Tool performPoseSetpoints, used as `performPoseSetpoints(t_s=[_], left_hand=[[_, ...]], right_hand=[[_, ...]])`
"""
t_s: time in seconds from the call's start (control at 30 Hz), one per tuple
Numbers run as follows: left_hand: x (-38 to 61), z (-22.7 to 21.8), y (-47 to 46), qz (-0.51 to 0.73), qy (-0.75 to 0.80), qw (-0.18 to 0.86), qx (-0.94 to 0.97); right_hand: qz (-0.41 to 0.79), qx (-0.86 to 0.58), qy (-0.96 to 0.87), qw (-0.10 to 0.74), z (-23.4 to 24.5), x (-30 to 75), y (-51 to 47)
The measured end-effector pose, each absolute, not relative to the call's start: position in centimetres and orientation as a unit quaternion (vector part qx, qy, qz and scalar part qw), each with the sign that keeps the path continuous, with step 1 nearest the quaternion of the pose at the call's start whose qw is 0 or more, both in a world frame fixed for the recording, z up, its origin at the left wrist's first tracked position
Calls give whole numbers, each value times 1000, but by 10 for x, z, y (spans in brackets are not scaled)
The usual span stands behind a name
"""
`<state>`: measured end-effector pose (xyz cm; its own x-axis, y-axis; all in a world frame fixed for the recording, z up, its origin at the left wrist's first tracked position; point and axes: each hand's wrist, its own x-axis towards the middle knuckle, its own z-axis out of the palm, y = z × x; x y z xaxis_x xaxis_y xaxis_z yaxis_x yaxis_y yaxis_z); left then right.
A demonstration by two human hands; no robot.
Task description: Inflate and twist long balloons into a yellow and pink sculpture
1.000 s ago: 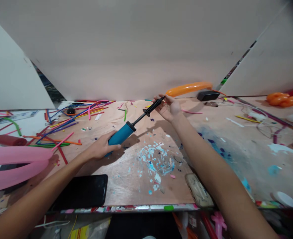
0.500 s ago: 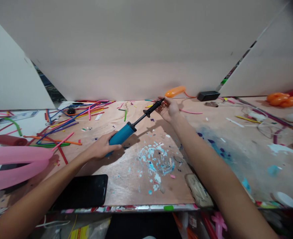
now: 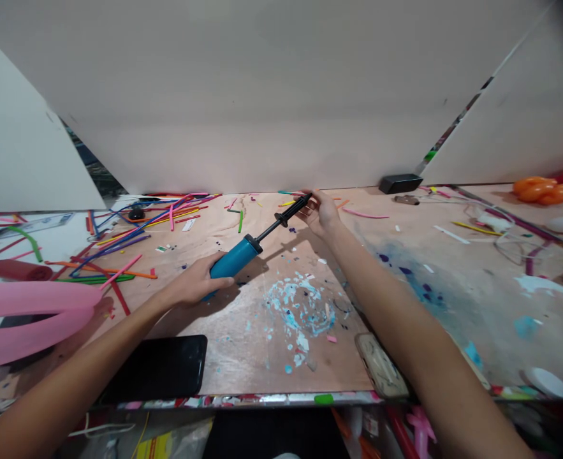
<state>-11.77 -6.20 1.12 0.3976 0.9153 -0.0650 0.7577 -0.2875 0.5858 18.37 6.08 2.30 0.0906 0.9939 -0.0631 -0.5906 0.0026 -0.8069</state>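
Note:
My left hand (image 3: 202, 277) is wrapped around the blue barrel of a balloon pump (image 3: 236, 258), which slants up and to the right over the table. The black plunger rod shows between the barrel and the black nozzle end. My right hand (image 3: 322, 213) is closed at the tip of that nozzle, its fingers partly hidden behind it. A limp orange balloon (image 3: 342, 204) seems to show just past the hand; most of it is hidden by my fingers, and no inflated part is visible.
Long uninflated balloons (image 3: 118, 255) lie scattered at left, beside an inflated pink balloon (image 3: 32, 315). A phone (image 3: 166, 366) and a worn phone case (image 3: 381, 366) rest near the front edge. At the back stand a black box (image 3: 400, 183) and white panels (image 3: 262, 95); orange balloons (image 3: 544, 190) sit far right.
The inflated orange bulge beyond my right hand is gone. My right hand has shifted slightly down and left at the nozzle; my left hand and the pump stay nearly still.

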Motion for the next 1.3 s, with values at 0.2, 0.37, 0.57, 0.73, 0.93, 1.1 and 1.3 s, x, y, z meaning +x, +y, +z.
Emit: performPoseSetpoints(t_s=[0.2,0.37,0.57,0.73,0.93,1.1,1.3], left_hand=[[-118,11,-62,149,522,281,791],[-118,13,-63,150,522,282,791],[-118,12,-62,146,525,276,792],[-120,10,-61,142,523,276,794],[-119,12,-63,150,522,277,793],[-117,14,-64,152,528,274,789],[-118,12,-62,149,526,265,794]], right_hand=[[616,-356,-286,643,22,186,58],[636,-350,-277,629,23,189,56],[643,-360,-307,602,22,193,56],[645,-361,-327,589,20,199,58],[660,-336,-317,592,18,203,60],[660,-341,-317,589,18,204,61],[654,-353,-329,582,20,201,58]])
